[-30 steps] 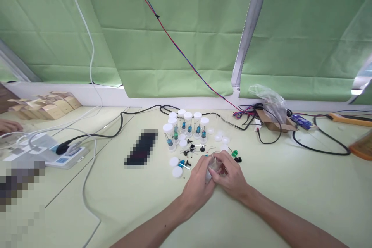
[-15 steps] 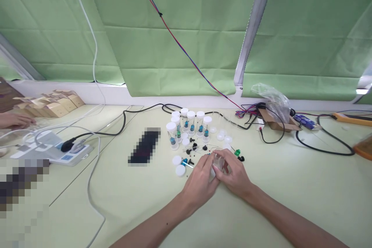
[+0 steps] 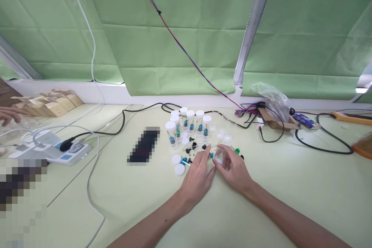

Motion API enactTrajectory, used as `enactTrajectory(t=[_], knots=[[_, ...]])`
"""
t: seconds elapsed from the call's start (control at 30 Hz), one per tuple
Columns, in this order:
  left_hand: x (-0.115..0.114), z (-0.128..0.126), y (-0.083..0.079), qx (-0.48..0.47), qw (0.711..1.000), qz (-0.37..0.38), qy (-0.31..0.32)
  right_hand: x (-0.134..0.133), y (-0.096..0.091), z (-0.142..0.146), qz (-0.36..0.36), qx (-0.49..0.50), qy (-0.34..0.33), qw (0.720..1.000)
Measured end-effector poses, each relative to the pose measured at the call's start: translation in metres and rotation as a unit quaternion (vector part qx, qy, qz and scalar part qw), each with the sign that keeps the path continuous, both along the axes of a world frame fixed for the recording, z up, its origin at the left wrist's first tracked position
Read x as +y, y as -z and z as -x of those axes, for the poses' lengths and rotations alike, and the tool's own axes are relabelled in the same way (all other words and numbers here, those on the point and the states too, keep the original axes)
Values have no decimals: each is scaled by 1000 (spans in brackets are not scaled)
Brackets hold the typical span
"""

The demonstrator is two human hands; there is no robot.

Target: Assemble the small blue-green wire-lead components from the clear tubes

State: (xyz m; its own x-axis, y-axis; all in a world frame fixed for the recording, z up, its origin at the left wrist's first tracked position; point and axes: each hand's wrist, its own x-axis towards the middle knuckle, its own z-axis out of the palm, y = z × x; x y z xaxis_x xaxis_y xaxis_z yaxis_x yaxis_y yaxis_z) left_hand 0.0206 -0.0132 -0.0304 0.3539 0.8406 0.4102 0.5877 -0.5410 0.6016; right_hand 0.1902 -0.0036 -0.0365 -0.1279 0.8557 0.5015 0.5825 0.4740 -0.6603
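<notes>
My right hand (image 3: 236, 170) is closed around a small clear plastic vial (image 3: 220, 157), tilted between its thumb and fingers. My left hand (image 3: 197, 178) is just left of it, thumb and index finger apart, with no held thing visible. Close to the left fingertips is a small blue piece (image 3: 211, 155). Behind the hands stand several clear vials with white caps (image 3: 190, 114), holding blue or green pieces on thin metal stems. Black knob-like parts (image 3: 194, 146) and thin metal rods lie in front of them. Two loose white caps (image 3: 179, 169) are left of my left hand.
A pixelated dark object (image 3: 144, 145) lies left of the vials. Farther left are a power strip (image 3: 69, 155) with cables, cardboard boxes (image 3: 55, 104) and another person's hand (image 3: 8, 115). At right are an open carton (image 3: 276, 122) with a plastic bag and black cables.
My left hand has drawn away from the vial and its fingers have opened. The vial stays in my right hand, now more exposed. The other person's hand at far left has shifted leftward.
</notes>
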Motion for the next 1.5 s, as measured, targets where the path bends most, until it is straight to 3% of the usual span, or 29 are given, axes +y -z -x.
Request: enactTrajectory(t=[0.2, 0.5, 0.63, 0.8, 1.1, 1.2, 1.4, 1.5], knots=[[3, 1, -3, 11, 999, -51, -6, 4, 0, -3, -3, 6, 52, 999], [6, 2, -4, 65, 995, -74, 19, 7, 0, -3, 24, 27, 42, 998], [12, 6, -6, 72, 994, -83, -21, 5, 1, -4, 36, 26, 46, 998], [20, 13, -8, 47, 990, -46, -126, 5, -3, -4, 55, 18, 46, 997], [37, 27, -12, 94, 979, -87, -157, 6, -4, -5, 58, 19, 47, 997], [39, 29, -13, 98, 981, -98, -133, 6, -4, -5, 52, 24, 56, 997], [30, 20, -12, 112, 986, -115, 34, 8, -1, -5, 43, 27, 74, 996], [24, 14, -8, 130, 982, -125, 61, 9, 0, -6, 39, 30, 76, 996]])
